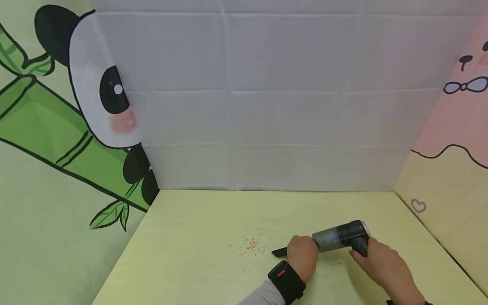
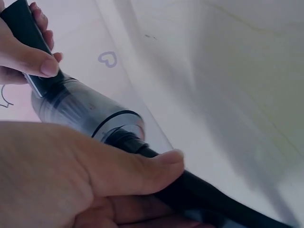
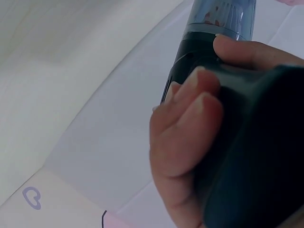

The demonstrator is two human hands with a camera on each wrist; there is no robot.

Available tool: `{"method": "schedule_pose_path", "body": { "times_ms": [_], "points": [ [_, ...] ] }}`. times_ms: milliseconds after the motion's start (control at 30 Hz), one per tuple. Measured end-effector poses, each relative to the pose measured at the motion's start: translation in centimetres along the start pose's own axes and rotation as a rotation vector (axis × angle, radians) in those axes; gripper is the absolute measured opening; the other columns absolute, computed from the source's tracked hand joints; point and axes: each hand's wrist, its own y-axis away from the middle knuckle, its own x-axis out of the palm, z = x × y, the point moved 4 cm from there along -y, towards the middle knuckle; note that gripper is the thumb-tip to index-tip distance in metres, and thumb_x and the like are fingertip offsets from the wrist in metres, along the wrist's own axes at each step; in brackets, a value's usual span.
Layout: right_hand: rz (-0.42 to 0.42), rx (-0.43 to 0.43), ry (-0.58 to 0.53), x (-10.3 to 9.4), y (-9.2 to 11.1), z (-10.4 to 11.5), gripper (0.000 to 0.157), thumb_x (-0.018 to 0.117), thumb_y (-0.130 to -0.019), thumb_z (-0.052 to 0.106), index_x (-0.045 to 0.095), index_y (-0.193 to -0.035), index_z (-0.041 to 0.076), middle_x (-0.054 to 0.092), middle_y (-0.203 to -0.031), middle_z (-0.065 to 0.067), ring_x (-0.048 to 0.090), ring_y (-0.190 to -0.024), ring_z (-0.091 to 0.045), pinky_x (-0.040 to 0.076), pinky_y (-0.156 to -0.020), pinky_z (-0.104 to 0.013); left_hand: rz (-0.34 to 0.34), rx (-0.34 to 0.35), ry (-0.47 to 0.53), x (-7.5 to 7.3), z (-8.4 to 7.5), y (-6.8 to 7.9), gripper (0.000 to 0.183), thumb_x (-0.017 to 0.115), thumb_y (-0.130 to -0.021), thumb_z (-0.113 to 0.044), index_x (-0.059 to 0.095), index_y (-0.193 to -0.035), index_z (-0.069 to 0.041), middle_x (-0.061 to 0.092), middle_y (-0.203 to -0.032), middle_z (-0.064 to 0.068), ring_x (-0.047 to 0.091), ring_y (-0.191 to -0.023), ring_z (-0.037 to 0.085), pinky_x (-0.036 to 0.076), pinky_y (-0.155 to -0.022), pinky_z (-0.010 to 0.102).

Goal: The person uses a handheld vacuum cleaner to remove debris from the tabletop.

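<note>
- Bamboo stalk (image 1: 49, 123), green, outlined in black: we found it printed on the left wall.
- Panda (image 1: 89, 97), black and white with a pink cheek: printed beside the bamboo, towards the far left corner.
- Far sheet (image 1: 267, 106), pale grey, creased in a grid: it stood behind the table.
- Tabletop (image 1: 171, 250), pale yellow: it ran from the near edge to the far sheet.
- Orange bits (image 1: 252, 244), many, tiny: we noted them scattered left of the nozzle, thickest in one small patch.
- Nozzle (image 1: 280, 253), black, slim: it pointed left, its tip near the bits; whether it touched the tabletop we could not tell.
- Left hand (image 1: 302, 256): thumb and fingers curled round the nozzle; black wristband (image 1: 287, 281) with a red tag, grey sleeve (image 1: 263, 295) on the near side.
- Handheld vacuum (image 1: 345, 234), one, dark: we saw it held slantwise over the right part of the tabletop, its clear canister (image 1: 328, 239) between the two hands, which were apart; reddish specks showed inside.
- Right hand (image 1: 386, 262): clasped round the vacuum's handle, at its right end.
- Right wall (image 1: 450, 190): pink and yellow, with a bow tie (image 1: 464, 86) and a small purple heart (image 1: 418, 206).
</note>
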Motion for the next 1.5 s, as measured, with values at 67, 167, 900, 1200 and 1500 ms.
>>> {"method": "schedule_pose_path", "body": {
  "times_ms": [67, 167, 900, 1200, 1500],
  "points": [
    [-0.011, 0.009, -0.004, 0.0, -0.1, 0.1, 0.047, 0.069, -0.092, 0.043, 0.055, -0.087, -0.001, 0.049, -0.067, -0.003, 0.046, -0.059, -0.021, 0.034, -0.050, -0.034, 0.001, 0.011, -0.017, 0.3, 0.0, -0.3, 0.022, 0.078, -0.085, -0.033, 0.069, -0.066, -0.028, 0.062, -0.070, -0.014, 0.058, -0.065, 0.004, 0.044, -0.068, 0.019],
    [-0.031, 0.016, -0.014, 0.1, -0.4, 0.2, 0.045, 0.070, -0.092, 0.041, 0.054, -0.085, -0.001, 0.047, -0.066, -0.003, 0.045, -0.057, -0.021, 0.033, -0.049, -0.033, -0.011, -0.018, -0.015, 0.8, 0.1, -1.0, 0.020, 0.078, -0.087, -0.033, 0.070, -0.070, -0.027, 0.062, -0.072, -0.013, 0.058, -0.066, 0.006, 0.045, -0.067, 0.019],
    [-0.021, 0.010, -0.047, 0.9, -2.7, 1.1, 0.052, 0.067, -0.094, 0.041, 0.052, -0.088, -0.008, 0.053, -0.066, -0.010, 0.052, -0.052, -0.023, 0.040, -0.046, -0.035, -0.122, -0.168, 0.024, 2.6, 1.6, -3.1, 0.013, 0.074, -0.092, -0.029, 0.072, -0.090, -0.017, 0.066, -0.078, -0.003, 0.062, -0.073, 0.012, 0.052, -0.065, 0.021],
    [-0.013, -0.006, -0.044, 1.1, -2.5, 1.7, 0.053, 0.068, -0.094, 0.043, 0.054, -0.095, -0.008, 0.054, -0.070, -0.008, 0.050, -0.056, -0.022, 0.038, -0.048, -0.034, -0.106, -0.167, 0.013, 1.8, 2.2, -1.6, 0.013, 0.078, -0.088, -0.030, 0.074, -0.089, -0.017, 0.066, -0.078, -0.002, 0.062, -0.072, 0.013, 0.053, -0.062, 0.022],
    [0.006, -0.013, -0.056, 1.8, -1.5, 2.0, 0.047, 0.069, -0.093, 0.041, 0.055, -0.093, -0.004, 0.052, -0.069, -0.004, 0.047, -0.056, -0.021, 0.035, -0.049, -0.033, -0.113, -0.161, -0.007, 1.8, 2.2, 0.0, 0.013, 0.078, -0.086, -0.026, 0.072, -0.078, -0.017, 0.063, -0.072, -0.004, 0.059, -0.068, 0.012, 0.050, -0.060, 0.022]
  ]
}}
